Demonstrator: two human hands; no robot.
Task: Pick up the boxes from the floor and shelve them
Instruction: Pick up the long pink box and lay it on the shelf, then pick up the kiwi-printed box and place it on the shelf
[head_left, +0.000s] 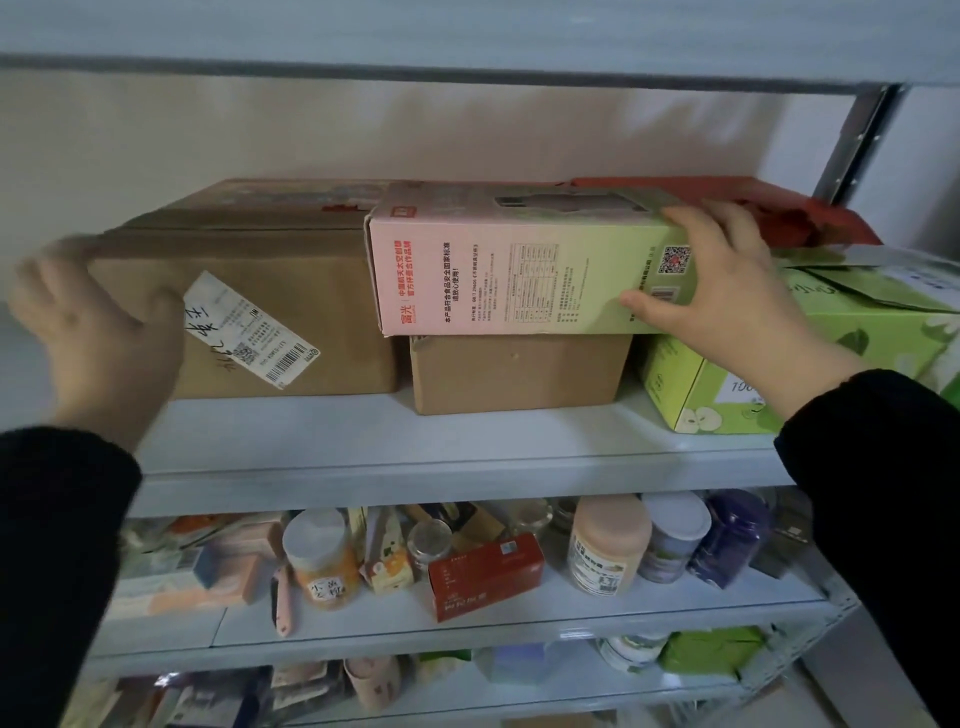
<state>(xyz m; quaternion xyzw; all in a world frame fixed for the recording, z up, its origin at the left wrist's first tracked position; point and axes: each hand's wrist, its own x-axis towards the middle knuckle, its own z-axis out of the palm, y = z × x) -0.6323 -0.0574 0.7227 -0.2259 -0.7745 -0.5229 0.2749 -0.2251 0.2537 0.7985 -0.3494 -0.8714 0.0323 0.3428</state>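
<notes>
pink-green box in right grip

Boxes on the upper shelf, jars below.
A big carton sits at left; right of it a small carton carries a long box lying on top. Another box stands at right, a flat box behind. Jars fill the lower shelf.
</notes>
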